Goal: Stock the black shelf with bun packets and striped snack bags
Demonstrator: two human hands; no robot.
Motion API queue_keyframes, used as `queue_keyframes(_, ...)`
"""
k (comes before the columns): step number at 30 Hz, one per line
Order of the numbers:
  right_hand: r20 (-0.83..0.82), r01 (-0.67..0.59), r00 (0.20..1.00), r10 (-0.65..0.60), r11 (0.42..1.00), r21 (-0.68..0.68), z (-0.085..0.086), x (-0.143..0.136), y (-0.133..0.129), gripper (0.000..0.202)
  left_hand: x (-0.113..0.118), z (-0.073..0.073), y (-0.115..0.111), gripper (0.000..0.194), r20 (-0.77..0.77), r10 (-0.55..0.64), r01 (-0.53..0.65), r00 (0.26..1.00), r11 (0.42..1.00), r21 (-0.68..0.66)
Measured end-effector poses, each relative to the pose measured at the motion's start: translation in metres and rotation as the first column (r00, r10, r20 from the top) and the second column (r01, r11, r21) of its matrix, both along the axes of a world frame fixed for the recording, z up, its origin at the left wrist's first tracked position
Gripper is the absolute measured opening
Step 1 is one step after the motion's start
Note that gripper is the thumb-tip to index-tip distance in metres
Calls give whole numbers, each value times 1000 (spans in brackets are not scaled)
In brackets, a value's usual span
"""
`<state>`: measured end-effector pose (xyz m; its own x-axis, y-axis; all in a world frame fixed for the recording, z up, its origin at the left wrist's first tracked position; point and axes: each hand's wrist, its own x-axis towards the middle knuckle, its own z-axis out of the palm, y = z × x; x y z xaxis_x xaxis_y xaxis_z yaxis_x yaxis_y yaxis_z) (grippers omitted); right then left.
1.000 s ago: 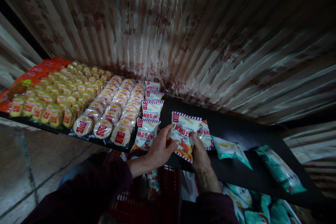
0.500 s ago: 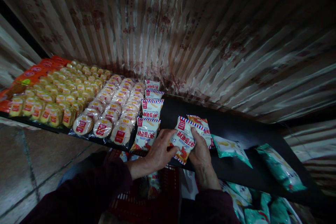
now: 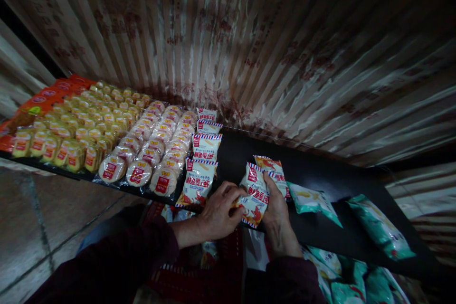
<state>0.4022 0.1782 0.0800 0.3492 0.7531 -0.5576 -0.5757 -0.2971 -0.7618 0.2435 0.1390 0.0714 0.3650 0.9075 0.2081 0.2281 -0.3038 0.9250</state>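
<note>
The right hand (image 3: 278, 208) grips a white plastic packet (image 3: 255, 194) with striped red-and-blue edges, lettered "鱿鱼爱" in red — the left hand (image 3: 220, 212), fingers curled, pinches its left side.

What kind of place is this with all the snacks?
Probably a shop, though I can't be certain: a long black shelf holds neat rows of wrapped round snacks and, beside them, a line of matching snack bags.

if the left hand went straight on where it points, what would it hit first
The snack packet in the right hand; the left hand seems to touch its edge, though depth is unclear.
</note>
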Motion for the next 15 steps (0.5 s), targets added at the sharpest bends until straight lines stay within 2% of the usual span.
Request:
queue_keyframes(5,49,-94,994,93,996,10,-3,0,0,32,-3,3,0,18,83,26,-26,996,1000,-1)
queue_keyframes(7,57,-142,988,143,990,-22,-3,-1,-1,31,-4,4,3,15,136,74,-59,988,992,-112)
queue_keyframes(10,66,-216,973,222,973,-84,0,-4,-2,31,-4,6,11,24,183,174,-105,968,936,-335)
queue_keyframes(12,67,-258,962,266,960,-110,3,-5,-4,31,-4,7,15,27,161,187,-112,969,915,-389)
queue_keyframes(15,90,-310,943,320,944,-113,5,-6,-6,32,-4,9,17,23,47,173,-147,984,928,-343)
